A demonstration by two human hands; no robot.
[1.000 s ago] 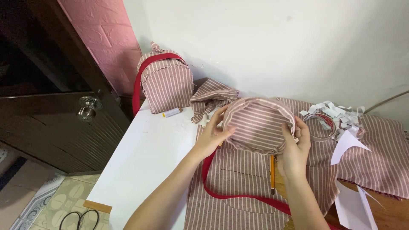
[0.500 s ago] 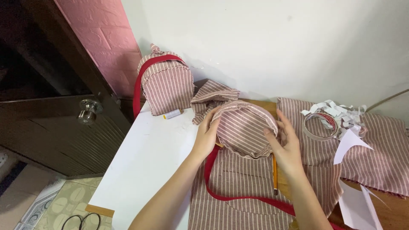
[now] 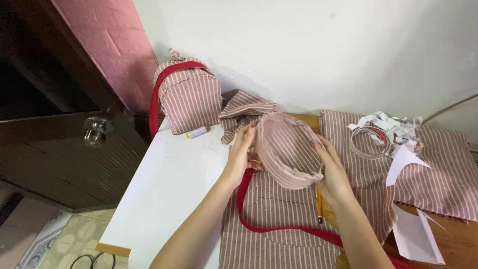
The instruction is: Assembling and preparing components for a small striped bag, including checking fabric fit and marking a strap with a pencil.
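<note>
beside striped pouch (image 3: 288, 149): pencil (image 3: 318, 205), tape roll (image 3: 368, 143)

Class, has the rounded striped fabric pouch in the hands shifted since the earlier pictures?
Yes: the rounded striped fabric pouch moved left, away from the tape roll.

place: home sewing corner | evidence: striped pink fabric pieces (image 3: 279, 234), small yellow thread spool (image 3: 196, 132), white counter (image 3: 169, 184), dark wooden door (image 3: 59, 154)

Soft, even light brightens the white wall (image 3: 308, 45) and white table (image 3: 169, 189). The striped backpack (image 3: 189, 97) casts a faint shadow on the wall beside it. Left of it, the dark door (image 3: 55, 149) sits dim. Focus stays sharp; no glare.
</note>
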